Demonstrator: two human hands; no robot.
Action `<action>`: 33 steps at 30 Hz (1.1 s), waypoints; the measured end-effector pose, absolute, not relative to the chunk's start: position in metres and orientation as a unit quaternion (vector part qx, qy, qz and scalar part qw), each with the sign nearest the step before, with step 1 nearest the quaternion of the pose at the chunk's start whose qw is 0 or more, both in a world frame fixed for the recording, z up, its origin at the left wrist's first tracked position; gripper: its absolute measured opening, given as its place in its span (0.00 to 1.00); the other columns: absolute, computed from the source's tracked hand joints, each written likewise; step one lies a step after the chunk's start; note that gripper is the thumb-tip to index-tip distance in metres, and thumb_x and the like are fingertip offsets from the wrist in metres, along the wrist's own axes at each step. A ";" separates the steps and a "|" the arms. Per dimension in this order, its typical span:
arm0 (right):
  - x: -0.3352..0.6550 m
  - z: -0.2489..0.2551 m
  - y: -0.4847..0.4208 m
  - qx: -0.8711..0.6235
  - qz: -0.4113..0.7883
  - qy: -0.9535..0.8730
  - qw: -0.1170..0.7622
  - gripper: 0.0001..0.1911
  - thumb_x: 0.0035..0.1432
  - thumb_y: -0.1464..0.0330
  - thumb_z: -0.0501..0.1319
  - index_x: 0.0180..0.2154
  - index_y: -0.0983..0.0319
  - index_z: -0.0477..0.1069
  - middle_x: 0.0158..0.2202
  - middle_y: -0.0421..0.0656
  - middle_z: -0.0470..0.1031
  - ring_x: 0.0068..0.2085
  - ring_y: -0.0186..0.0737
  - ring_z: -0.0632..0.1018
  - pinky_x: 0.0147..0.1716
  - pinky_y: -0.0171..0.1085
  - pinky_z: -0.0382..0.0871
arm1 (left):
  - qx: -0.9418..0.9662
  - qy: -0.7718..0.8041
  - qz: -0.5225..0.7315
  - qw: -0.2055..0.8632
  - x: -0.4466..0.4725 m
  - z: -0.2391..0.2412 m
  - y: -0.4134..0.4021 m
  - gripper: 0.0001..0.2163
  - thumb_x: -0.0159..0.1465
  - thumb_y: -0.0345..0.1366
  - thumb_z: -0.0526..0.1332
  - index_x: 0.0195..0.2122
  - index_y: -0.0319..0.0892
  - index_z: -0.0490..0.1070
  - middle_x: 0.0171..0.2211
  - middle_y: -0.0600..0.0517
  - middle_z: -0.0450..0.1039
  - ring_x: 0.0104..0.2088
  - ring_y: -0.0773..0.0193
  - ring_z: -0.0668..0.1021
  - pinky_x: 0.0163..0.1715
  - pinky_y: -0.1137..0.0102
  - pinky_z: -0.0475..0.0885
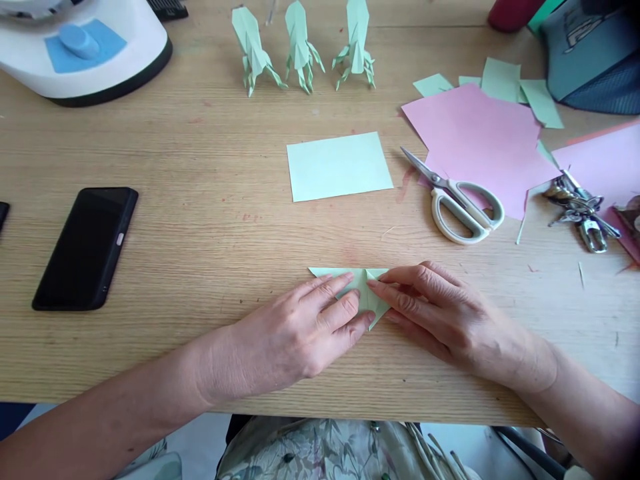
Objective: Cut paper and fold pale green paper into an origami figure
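A small piece of pale green paper (356, 283), folded into a triangle pointing toward me, lies on the wooden table near its front edge. My left hand (313, 327) rests across its left part, fingers stretched out and slightly apart, pressing it down. At the right side, my right hand (440, 310) pinches a flap of the paper between thumb and fingers. Both hands cover much of the folds. Beyond them lies a flat green paper rectangle (340, 167), touched by neither hand.
White-handled scissors (465, 207) lie right, partly over pink paper (480, 140). Keys (580, 210) lie farther right. A black phone (85, 250) is at left. Three folded green paper figures (299, 47) stand at the back. A white appliance (85, 50) occupies the back left.
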State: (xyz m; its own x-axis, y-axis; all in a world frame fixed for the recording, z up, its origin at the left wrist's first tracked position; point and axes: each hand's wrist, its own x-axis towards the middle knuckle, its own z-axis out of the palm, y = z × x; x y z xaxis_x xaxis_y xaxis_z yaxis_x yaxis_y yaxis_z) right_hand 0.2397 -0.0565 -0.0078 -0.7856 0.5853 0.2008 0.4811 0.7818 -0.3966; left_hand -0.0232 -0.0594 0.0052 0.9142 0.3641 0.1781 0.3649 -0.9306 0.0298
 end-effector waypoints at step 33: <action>0.234 -0.013 -0.055 -0.321 0.126 -0.924 0.168 0.18 0.66 0.76 0.54 0.57 0.70 0.67 0.47 0.56 0.71 0.47 0.47 0.74 0.45 0.44 0.74 | -0.984 -0.156 -0.083 0.022 -0.024 0.003 -0.059 0.18 0.68 0.26 0.54 0.58 0.37 0.70 0.61 0.45 0.69 0.59 0.47 0.72 0.56 0.55 0.74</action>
State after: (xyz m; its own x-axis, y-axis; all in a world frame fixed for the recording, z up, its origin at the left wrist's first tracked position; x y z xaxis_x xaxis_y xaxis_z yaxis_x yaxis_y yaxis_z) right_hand 0.2338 -0.0550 -0.0125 -0.7376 0.6352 0.2291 0.5504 0.7621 -0.3410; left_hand -0.0242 -0.0590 0.0026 0.9375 0.3040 0.1693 0.3112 -0.9502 -0.0171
